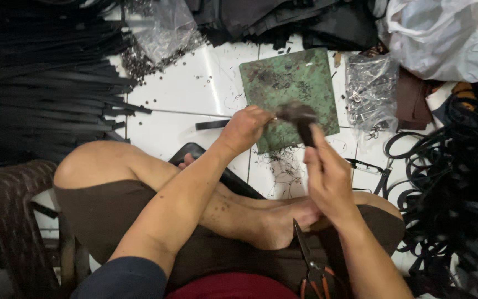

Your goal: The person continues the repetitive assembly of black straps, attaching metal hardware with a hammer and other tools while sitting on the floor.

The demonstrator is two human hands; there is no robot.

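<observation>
My left hand [245,128] is closed at the near edge of a worn green metal plate [283,77] that lies on the white tiled floor; what it pinches is too small to make out. My right hand [327,177] grips the dark handle of a hammer [301,117], whose blurred head hovers over the plate beside the left hand. I sit cross-legged, with my bare foot [278,221] under the hands. A black strap [212,124] lies on the tiles left of the left hand.
A stack of black straps [45,83] fills the left. Clear bags of small metal fittings [164,33] [369,91] flank the plate. Tangled black loops [455,177] pile at the right. Orange-handled scissors [312,266] rest on my lap. A brown woven stool [12,221] stands at the lower left.
</observation>
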